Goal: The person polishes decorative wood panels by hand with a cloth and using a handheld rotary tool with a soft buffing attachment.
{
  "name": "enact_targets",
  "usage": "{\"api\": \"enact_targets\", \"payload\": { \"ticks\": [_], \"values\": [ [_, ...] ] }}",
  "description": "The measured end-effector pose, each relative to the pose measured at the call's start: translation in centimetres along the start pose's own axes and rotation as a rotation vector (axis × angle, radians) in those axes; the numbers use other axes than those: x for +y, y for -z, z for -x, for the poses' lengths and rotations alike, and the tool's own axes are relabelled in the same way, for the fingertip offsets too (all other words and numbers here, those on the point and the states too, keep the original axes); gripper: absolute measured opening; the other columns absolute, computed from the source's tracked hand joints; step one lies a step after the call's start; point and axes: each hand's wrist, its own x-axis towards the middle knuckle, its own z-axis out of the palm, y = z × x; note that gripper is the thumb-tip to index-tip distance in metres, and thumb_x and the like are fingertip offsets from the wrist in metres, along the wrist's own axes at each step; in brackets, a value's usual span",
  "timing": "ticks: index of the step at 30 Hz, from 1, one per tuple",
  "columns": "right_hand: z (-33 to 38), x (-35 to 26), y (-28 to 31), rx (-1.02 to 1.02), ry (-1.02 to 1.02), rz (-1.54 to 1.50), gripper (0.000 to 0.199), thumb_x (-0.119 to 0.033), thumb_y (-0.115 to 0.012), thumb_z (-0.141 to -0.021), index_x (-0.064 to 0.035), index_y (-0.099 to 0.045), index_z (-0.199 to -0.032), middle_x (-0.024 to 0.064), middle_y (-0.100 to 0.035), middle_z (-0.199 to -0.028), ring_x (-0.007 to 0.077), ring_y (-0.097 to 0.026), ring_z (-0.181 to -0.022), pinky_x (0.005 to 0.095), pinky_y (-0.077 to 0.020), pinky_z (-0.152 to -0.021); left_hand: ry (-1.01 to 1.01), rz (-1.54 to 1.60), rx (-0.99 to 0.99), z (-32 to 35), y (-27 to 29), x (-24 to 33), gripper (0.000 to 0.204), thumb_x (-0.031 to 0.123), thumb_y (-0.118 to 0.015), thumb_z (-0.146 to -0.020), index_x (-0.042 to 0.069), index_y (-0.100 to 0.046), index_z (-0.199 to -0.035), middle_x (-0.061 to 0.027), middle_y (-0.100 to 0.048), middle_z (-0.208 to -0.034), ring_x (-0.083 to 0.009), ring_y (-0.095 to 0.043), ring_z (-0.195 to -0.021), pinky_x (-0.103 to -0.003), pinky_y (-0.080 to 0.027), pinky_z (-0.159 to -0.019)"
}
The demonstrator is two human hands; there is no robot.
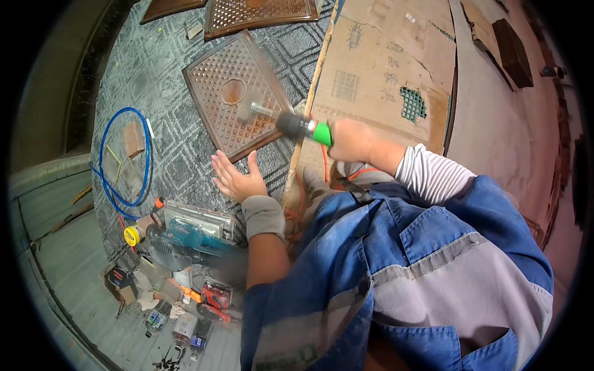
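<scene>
A brown wooden panel with a carved grid of small studs and a plain round spot in its middle lies tilted on the patterned grey carpet. My right hand grips a hand-held rotary power tool with a green collar and a black chuck. Its metal bit points left over the panel, and the tip is smeared by motion; whether it touches the wood I cannot tell. My left hand is open with fingers spread, at the panel's near edge and holding nothing.
More carved panels lie at the far edge. Cardboard covers the right side. On the left are a blue hose coil, a wood block, a teal power tool and bottles. An orange cord runs near my feet.
</scene>
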Motion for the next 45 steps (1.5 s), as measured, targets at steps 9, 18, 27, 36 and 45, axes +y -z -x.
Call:
{"api": "enact_targets", "payload": {
  "ticks": [9, 18, 27, 36, 45],
  "values": [
    [0.5, 0.5, 0.9, -0.042, -0.052, -0.053, 0.038, -0.016, -0.073, -0.07, -0.001, -0.065, -0.104, 0.0262, -0.071, -0.092, 0.0416, -0.07, -0.091, 0.0477, -0.0564, -0.079, 0.0, -0.019, -0.01, -0.1, 0.1, -0.1, 0.085, 0.059, -0.068, -0.088, 0.015, -0.039, -0.155, -0.0096, -0.043, -0.157, -0.025, -0.038, -0.147, -0.054, -0.022, -0.12],
    [0.0, 1.0, 1.6, -0.024, -0.089, -0.057, 0.036, -0.016, -0.069, -0.072, -0.0012, -0.065, -0.104, 0.0265, -0.071, -0.093, 0.0432, -0.069, -0.092, 0.0477, -0.056, -0.081, -0.009, -0.026, -0.013, -0.1, 0.1, 0.0, 0.085, 0.058, -0.069, -0.089, 0.012, -0.039, -0.154, -0.0104, -0.045, -0.156, -0.0269, -0.039, -0.146, -0.054, -0.022, -0.12],
    [1.7, 1.0, 1.1, -0.093, -0.072, -0.029, 0.034, -0.017, -0.068, -0.072, -0.0005, -0.068, -0.102, 0.0242, -0.072, -0.092, 0.0399, -0.071, -0.09, 0.0466, -0.0572, -0.079, -0.011, -0.02, 0.003, -0.2, -0.1, -0.1, 0.083, 0.058, -0.069, -0.089, 0.016, -0.04, -0.154, -0.0074, -0.048, -0.154, -0.0255, -0.04, -0.146, -0.054, -0.022, -0.12],
    [2.2, 2.0, 1.1, -0.056, -0.071, -0.043, 0.033, -0.016, -0.068, -0.072, -0.0019, -0.065, -0.102, 0.0261, -0.07, -0.09, 0.0434, -0.069, -0.089, 0.0486, -0.0568, -0.079, -0.022, -0.042, -0.01, -0.2, 0.1, -0.1, 0.085, 0.058, -0.069, -0.088, 0.014, -0.039, -0.154, -0.0094, -0.048, -0.153, -0.0271, -0.039, -0.146, -0.055, -0.023, -0.12],
    [2.8, 2.2, 2.2, -0.164, -0.056, 0.025, 0.036, -0.015, -0.066, -0.072, -0.0012, -0.067, -0.106, 0.0241, -0.072, -0.096, 0.0385, -0.072, -0.092, 0.044, -0.0578, -0.08, 0.003, -0.04, -0.022, -0.1, -0.1, -0.1, 0.085, 0.061, -0.066, -0.089, 0.013, -0.039, -0.154, -0.008, -0.047, -0.154, -0.0269, -0.039, -0.146, -0.054, -0.022, -0.12]
  ]
}}
